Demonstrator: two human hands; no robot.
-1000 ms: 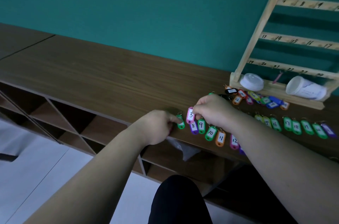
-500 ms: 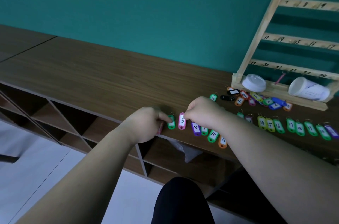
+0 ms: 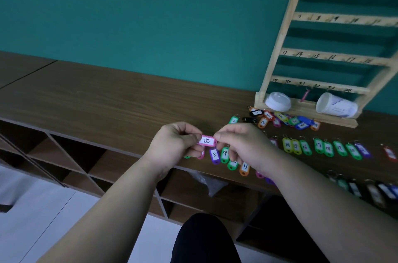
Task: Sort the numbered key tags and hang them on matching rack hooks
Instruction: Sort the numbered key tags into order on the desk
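A pink key tag marked 13 (image 3: 207, 141) is held sideways just above the wooden counter (image 3: 103, 99). My left hand (image 3: 175, 144) pinches its left end and my right hand (image 3: 241, 144) pinches its right end. Below my hands a row of tags lies near the counter's front edge, among them a purple 8 (image 3: 214, 155), a green 9 (image 3: 225, 153) and an orange 11 (image 3: 244, 168). More green tags (image 3: 305, 147) numbered from 14 upward run to the right. A loose pile of tags (image 3: 280, 119) lies before the wooden rack (image 3: 280, 51), whose rails carry written numbers.
A white lid (image 3: 277, 101) and a white cup on its side (image 3: 337, 106) rest on the rack's base. A pink tag (image 3: 304, 95) hangs from the rack's lowest rail. Dark tags (image 3: 366, 188) lie at the front right. Open cubbies sit under the counter.
Both hands let go of the tags they were sliding left along the counter and rose together. They now hold the pink tag 13 between them above the row.
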